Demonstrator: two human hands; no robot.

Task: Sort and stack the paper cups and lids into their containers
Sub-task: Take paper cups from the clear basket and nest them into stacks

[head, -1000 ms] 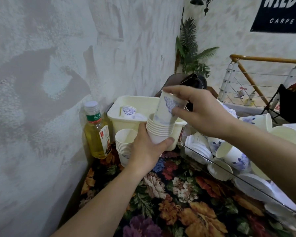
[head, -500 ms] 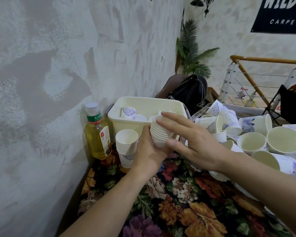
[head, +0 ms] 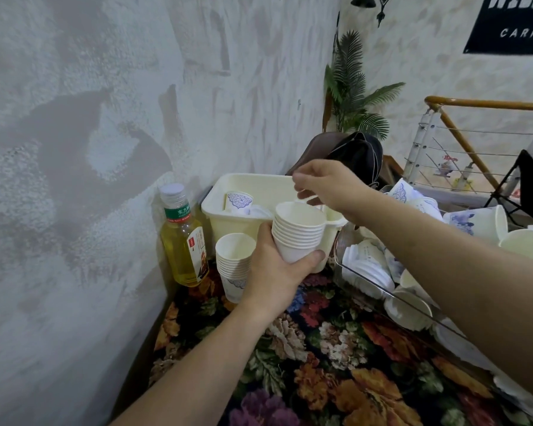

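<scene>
The left hand [head: 274, 269] gripped a nested stack of paper cups [head: 297, 233] above the floral cloth [head: 336, 358]; its lower cups were hidden by fingers. Beside it stood a second stack [head: 234, 265] and one bottle [head: 183, 238]. Loose cups filled a clear bin [head: 382, 290], cut off at right. Farther back, the right hand [head: 326, 184] hovered, fingers curled; what it held, if anything, was unclear. One patterned cup [head: 239, 201] lay in the cream tub [head: 253, 182].

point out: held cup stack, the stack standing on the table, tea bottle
held cup stack [head: 297, 238]: head view, on the ribbed rims of the nested cups.
standing cup stack [head: 233, 259]: head view, on its upper rims.
tea bottle [head: 183, 241]: head view, on the labelled body.
</scene>
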